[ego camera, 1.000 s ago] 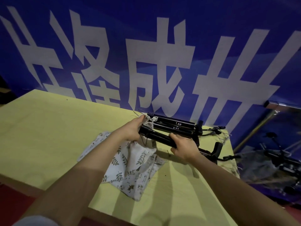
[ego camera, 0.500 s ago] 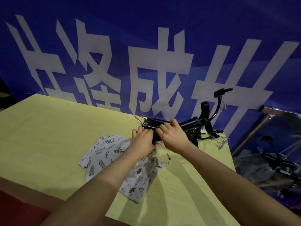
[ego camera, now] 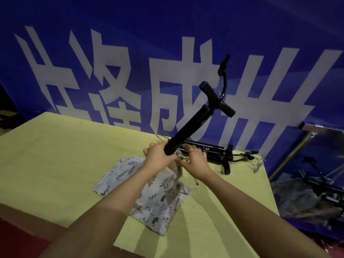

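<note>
Head view | black pump [ego camera: 188, 131] raised off tabletop's [ego camera: 55, 155] far edge, now tilted | left hand [ego camera: 158, 158] clamps its base | right hand [ego camera: 196, 162] pinches cloth bag [ego camera: 149, 198] mouth | bagging likely next

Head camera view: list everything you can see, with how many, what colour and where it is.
held pump: one, black, tilted up over the table's far side, T-handle and hose on top
second pump: one, black, lying on the table behind the hands
cloth bag: one, white with a dark leaf print, lying on the table under the forearms, mouth bunched between the hands
thin wires: a small tangle, grey, at the table's far right corner
table: one, yellow top
banner: one, blue with large white characters, behind the table
reflective panel: one, right of the table
left hand: grips the held pump's base
right hand: at the bag's mouth, grip unclear
</note>
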`<action>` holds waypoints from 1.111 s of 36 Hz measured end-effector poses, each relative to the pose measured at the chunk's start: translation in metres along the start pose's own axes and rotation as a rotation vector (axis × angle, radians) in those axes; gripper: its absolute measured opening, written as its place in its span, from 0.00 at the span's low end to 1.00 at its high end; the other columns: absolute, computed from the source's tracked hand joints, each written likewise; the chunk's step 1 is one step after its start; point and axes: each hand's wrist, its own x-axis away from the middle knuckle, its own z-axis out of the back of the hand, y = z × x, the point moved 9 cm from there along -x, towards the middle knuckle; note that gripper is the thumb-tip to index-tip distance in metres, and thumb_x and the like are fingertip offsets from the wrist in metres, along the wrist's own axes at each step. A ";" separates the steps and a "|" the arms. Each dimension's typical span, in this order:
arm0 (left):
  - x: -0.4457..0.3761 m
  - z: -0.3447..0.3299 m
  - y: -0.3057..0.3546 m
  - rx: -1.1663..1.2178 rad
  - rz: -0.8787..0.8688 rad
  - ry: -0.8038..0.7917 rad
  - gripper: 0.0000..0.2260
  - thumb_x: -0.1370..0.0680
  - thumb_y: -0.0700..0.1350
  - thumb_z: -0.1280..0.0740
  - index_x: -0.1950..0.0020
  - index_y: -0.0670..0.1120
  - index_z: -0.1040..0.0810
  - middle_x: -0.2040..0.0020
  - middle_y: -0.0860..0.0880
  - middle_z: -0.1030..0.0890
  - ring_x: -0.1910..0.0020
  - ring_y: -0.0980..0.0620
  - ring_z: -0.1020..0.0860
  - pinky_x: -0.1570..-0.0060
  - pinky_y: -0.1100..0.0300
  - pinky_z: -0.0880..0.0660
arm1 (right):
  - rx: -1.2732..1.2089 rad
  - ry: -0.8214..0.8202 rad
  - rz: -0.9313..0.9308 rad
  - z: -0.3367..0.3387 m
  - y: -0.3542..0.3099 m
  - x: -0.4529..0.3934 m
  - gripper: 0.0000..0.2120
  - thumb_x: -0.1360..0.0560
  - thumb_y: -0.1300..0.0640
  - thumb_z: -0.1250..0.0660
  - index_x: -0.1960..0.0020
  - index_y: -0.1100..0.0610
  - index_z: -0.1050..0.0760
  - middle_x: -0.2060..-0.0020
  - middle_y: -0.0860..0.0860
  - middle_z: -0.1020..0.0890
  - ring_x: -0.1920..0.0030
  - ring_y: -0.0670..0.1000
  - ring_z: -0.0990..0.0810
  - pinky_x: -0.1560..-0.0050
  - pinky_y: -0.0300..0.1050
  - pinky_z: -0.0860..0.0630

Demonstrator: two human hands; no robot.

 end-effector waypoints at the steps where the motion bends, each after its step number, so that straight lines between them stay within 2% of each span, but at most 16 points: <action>1: 0.001 0.002 0.001 0.027 -0.001 -0.006 0.07 0.27 0.49 0.32 0.57 0.51 0.31 0.61 0.52 0.26 0.50 0.47 0.29 0.51 0.55 0.40 | -0.014 -0.018 -0.006 -0.003 -0.004 -0.003 0.23 0.24 0.44 0.36 0.33 0.52 0.31 0.38 0.52 0.25 0.36 0.54 0.29 0.39 0.50 0.40; 3: 0.002 0.006 0.003 0.070 -0.010 -0.011 0.08 0.28 0.49 0.32 0.61 0.53 0.32 0.63 0.52 0.27 0.51 0.45 0.27 0.49 0.54 0.38 | 0.000 -0.007 0.014 -0.002 -0.011 -0.006 0.11 0.23 0.48 0.36 0.47 0.53 0.23 0.49 0.53 0.19 0.44 0.55 0.24 0.44 0.48 0.38; 5: 0.001 0.013 0.004 0.094 -0.021 0.007 0.09 0.28 0.49 0.32 0.62 0.54 0.32 0.64 0.53 0.28 0.51 0.44 0.27 0.48 0.54 0.37 | -0.149 0.002 -0.012 0.003 -0.012 -0.007 0.08 0.23 0.52 0.35 0.57 0.54 0.22 0.58 0.55 0.16 0.53 0.56 0.20 0.48 0.48 0.31; 7: -0.001 0.019 0.001 0.108 -0.024 0.042 0.07 0.29 0.48 0.31 0.57 0.53 0.30 0.60 0.53 0.25 0.49 0.45 0.27 0.46 0.53 0.37 | -0.382 -0.057 -0.060 0.001 -0.009 -0.008 0.09 0.23 0.55 0.34 0.56 0.59 0.19 0.60 0.56 0.16 0.57 0.54 0.18 0.54 0.44 0.25; 9: -0.002 0.020 -0.003 0.105 -0.020 0.067 0.08 0.29 0.48 0.31 0.55 0.52 0.29 0.56 0.52 0.24 0.47 0.46 0.28 0.44 0.52 0.36 | -0.468 -0.044 -0.043 0.008 -0.008 -0.009 0.09 0.23 0.58 0.35 0.56 0.61 0.18 0.62 0.53 0.16 0.58 0.50 0.19 0.58 0.34 0.26; 11: -0.002 0.017 -0.010 0.103 -0.004 0.078 0.09 0.29 0.48 0.31 0.55 0.51 0.30 0.56 0.52 0.26 0.47 0.46 0.30 0.46 0.52 0.37 | -0.575 0.014 -0.030 0.019 -0.005 -0.010 0.08 0.23 0.59 0.35 0.54 0.61 0.18 0.60 0.52 0.16 0.57 0.46 0.18 0.53 0.35 0.23; 14: -0.002 0.006 -0.017 0.084 0.009 0.084 0.08 0.28 0.48 0.32 0.54 0.48 0.29 0.55 0.52 0.28 0.47 0.46 0.31 0.49 0.54 0.38 | -0.814 0.061 -0.057 0.030 -0.002 -0.010 0.09 0.21 0.63 0.38 0.51 0.66 0.21 0.61 0.53 0.18 0.63 0.40 0.18 0.60 0.30 0.24; 18: -0.006 -0.003 -0.021 0.052 0.018 0.095 0.10 0.27 0.49 0.32 0.53 0.47 0.30 0.54 0.53 0.30 0.48 0.48 0.34 0.51 0.54 0.39 | -0.974 0.029 -0.067 0.037 -0.009 -0.014 0.11 0.20 0.62 0.41 0.50 0.68 0.23 0.69 0.52 0.25 0.69 0.43 0.24 0.61 0.34 0.24; 21: -0.008 -0.006 -0.018 0.024 0.002 0.063 0.09 0.27 0.49 0.33 0.52 0.49 0.32 0.53 0.54 0.32 0.48 0.49 0.37 0.51 0.55 0.41 | -1.084 -0.042 -0.052 0.042 -0.017 -0.020 0.08 0.24 0.65 0.39 0.47 0.60 0.24 0.59 0.53 0.21 0.59 0.48 0.22 0.54 0.43 0.27; 23: -0.009 -0.006 -0.017 -0.011 -0.025 0.039 0.10 0.26 0.49 0.34 0.49 0.49 0.30 0.52 0.53 0.31 0.46 0.48 0.35 0.52 0.56 0.41 | -1.090 -0.087 -0.031 0.046 -0.021 -0.023 0.14 0.28 0.63 0.35 0.43 0.59 0.26 0.52 0.55 0.20 0.52 0.51 0.21 0.50 0.46 0.26; 25: -0.009 -0.005 -0.015 -0.059 -0.061 -0.004 0.14 0.26 0.48 0.35 0.42 0.50 0.30 0.47 0.52 0.30 0.44 0.47 0.34 0.52 0.56 0.41 | -1.059 -0.065 -0.036 0.051 -0.018 -0.026 0.11 0.26 0.62 0.34 0.44 0.58 0.24 0.52 0.53 0.19 0.54 0.47 0.19 0.54 0.40 0.26; 27: -0.009 -0.007 -0.011 -0.147 -0.114 -0.072 0.23 0.26 0.48 0.34 0.33 0.54 0.35 0.41 0.52 0.31 0.43 0.48 0.35 0.51 0.57 0.41 | -1.033 -0.018 -0.057 0.057 -0.016 -0.026 0.08 0.24 0.61 0.35 0.46 0.58 0.23 0.55 0.49 0.18 0.58 0.41 0.19 0.59 0.34 0.26; 29: -0.008 -0.008 -0.010 -0.279 -0.124 -0.141 0.31 0.29 0.47 0.32 0.28 0.58 0.42 0.39 0.50 0.35 0.43 0.47 0.36 0.50 0.56 0.40 | -0.974 0.014 -0.071 0.056 -0.012 -0.026 0.08 0.24 0.59 0.34 0.45 0.58 0.24 0.55 0.47 0.18 0.56 0.41 0.19 0.63 0.29 0.27; 33: -0.003 -0.020 -0.026 -0.415 -0.021 -0.358 0.42 0.31 0.41 0.29 0.27 0.62 0.51 0.38 0.45 0.40 0.43 0.42 0.32 0.47 0.49 0.30 | -0.913 0.084 -0.128 0.047 -0.004 -0.025 0.10 0.23 0.57 0.34 0.43 0.58 0.25 0.52 0.49 0.19 0.52 0.46 0.20 0.60 0.33 0.27; 36: -0.003 -0.023 -0.029 -0.244 0.046 -0.416 0.41 0.27 0.33 0.34 0.25 0.60 0.51 0.33 0.43 0.42 0.52 0.41 0.25 0.52 0.50 0.22 | -0.871 0.088 -0.137 0.044 -0.004 -0.023 0.11 0.24 0.58 0.33 0.43 0.59 0.24 0.53 0.50 0.19 0.55 0.44 0.20 0.64 0.32 0.25; 40: -0.017 -0.005 -0.012 0.019 0.019 -0.279 0.31 0.26 0.32 0.37 0.26 0.51 0.39 0.34 0.44 0.36 0.40 0.40 0.26 0.46 0.57 0.26 | -0.778 0.099 -0.067 0.046 -0.012 -0.023 0.09 0.27 0.59 0.29 0.49 0.61 0.23 0.58 0.51 0.18 0.60 0.45 0.20 0.64 0.31 0.24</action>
